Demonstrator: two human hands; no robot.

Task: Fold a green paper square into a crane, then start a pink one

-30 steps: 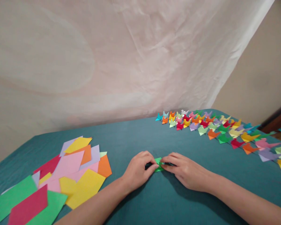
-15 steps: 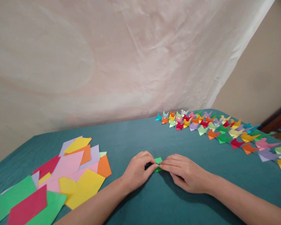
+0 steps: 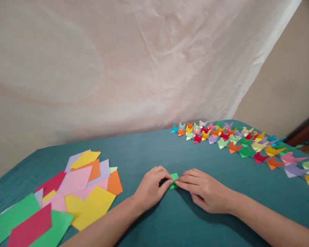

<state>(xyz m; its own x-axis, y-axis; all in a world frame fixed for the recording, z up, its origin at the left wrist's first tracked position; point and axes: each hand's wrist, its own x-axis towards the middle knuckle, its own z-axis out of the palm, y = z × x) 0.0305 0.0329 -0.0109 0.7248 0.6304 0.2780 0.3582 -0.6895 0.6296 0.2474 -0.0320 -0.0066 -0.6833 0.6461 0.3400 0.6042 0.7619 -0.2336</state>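
Note:
A small folded piece of green paper [image 3: 174, 177] lies on the dark teal tabletop between my two hands. My left hand [image 3: 154, 183] pinches its left edge between thumb and forefinger. From the other side, the fingertips of my right hand [image 3: 204, 190] press together on the paper's right edge. Part of the paper is hidden under the fingertips of both hands, so its full folded shape does not show.
On the left lies a loose pile of coloured paper sheets, a yellow sheet [image 3: 95, 206] nearest my left forearm. Several rows of folded paper birds, among them an orange bird [image 3: 234, 147], stand at the back right. A pale cloth [image 3: 144, 68] hangs behind the table [image 3: 144, 147].
Both hands keep their places at the green paper. The right thumb has shifted slightly, and a little more of the paper shows between the fingertips.

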